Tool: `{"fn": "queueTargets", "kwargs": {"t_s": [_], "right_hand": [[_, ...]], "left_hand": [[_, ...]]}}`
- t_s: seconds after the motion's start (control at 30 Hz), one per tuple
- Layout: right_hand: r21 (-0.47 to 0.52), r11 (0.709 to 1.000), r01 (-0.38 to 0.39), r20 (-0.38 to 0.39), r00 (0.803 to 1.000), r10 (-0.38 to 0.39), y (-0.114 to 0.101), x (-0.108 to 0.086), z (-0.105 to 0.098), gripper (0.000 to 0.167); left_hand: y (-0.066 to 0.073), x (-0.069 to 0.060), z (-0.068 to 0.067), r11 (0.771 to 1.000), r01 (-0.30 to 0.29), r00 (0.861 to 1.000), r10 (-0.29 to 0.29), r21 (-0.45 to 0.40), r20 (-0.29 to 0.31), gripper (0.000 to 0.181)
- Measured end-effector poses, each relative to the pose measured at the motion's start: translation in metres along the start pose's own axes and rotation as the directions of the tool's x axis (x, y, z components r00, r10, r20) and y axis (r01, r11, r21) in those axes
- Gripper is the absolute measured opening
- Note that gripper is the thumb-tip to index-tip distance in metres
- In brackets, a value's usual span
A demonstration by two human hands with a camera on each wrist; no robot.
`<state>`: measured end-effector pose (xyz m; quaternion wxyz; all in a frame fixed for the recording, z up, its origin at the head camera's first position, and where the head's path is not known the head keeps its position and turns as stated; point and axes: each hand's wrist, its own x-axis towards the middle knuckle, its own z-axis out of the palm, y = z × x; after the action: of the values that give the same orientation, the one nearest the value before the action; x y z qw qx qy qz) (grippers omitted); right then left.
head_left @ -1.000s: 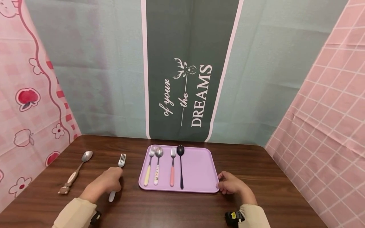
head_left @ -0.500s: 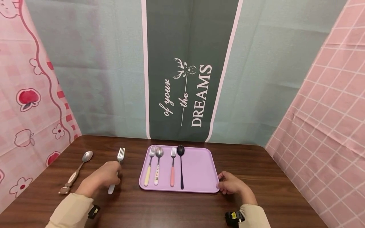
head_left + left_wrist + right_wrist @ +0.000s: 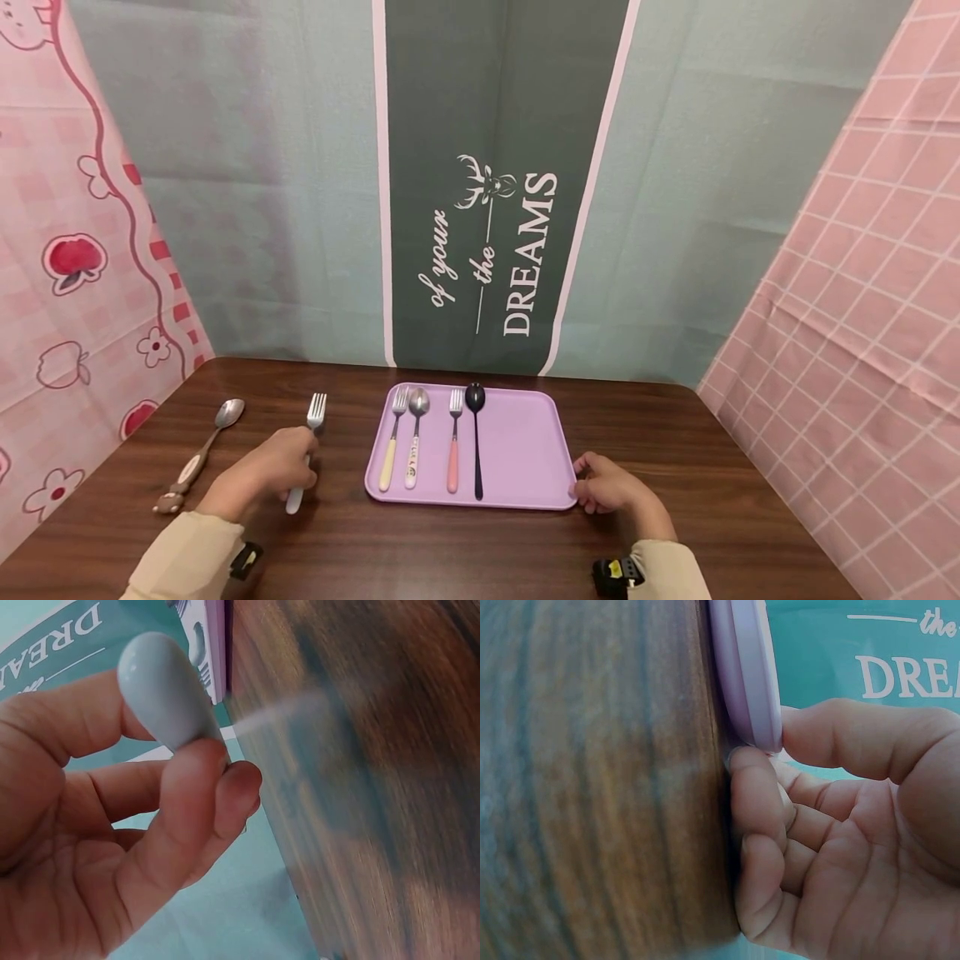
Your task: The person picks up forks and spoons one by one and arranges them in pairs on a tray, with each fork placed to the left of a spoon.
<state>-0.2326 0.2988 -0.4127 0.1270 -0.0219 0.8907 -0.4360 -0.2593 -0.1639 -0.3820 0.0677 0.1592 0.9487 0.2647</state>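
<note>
My left hand pinches a fork with a white handle, left of the tray; its tines point away from me. The left wrist view shows the rounded handle end between thumb and fingers. At the right near corner of the purple tray, my right hand grips the rim, thumb on top and fingers low at the side. On the tray lie a yellow-handled fork, a spoon with a patterned white handle, a pink-handled fork and a black long-handled spoon.
A spoon with a brown bear-shaped handle lies at the far left of the wooden table. Printed cloths hang behind the table and along both sides.
My left hand has shifted slightly forward and left, carrying the white-handled fork, then dipped a little toward me. The right hand and tray have stayed put.
</note>
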Motion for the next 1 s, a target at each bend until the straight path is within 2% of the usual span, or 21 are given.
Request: {"fn": "queueTargets", "kwargs": {"t_s": [0.47, 0.6, 1.0], "right_hand": [[-0.006, 1.000, -0.010, -0.009, 1.000, 0.010, -0.001, 0.001, 0.000, 0.026], [-0.002, 1.000, -0.027, -0.021, 0.999, 0.027, -0.003, 0.000, 0.001, 0.025], [-0.029, 0.992, -0.121, -0.132, 0.984, 0.116, -0.015, -0.002, 0.012, 0.024]], "left_hand": [[0.013, 0.003, 0.002, 1.000, 0.006, 1.000, -0.006, -0.029, -0.016, 0.013], [0.016, 0.006, 0.003, 0.998, -0.015, 1.000, 0.014, -0.053, -0.015, 0.013], [0.020, 0.011, 0.014, 0.991, -0.046, 0.999, 0.043, -0.122, -0.028, 0.016]]}}
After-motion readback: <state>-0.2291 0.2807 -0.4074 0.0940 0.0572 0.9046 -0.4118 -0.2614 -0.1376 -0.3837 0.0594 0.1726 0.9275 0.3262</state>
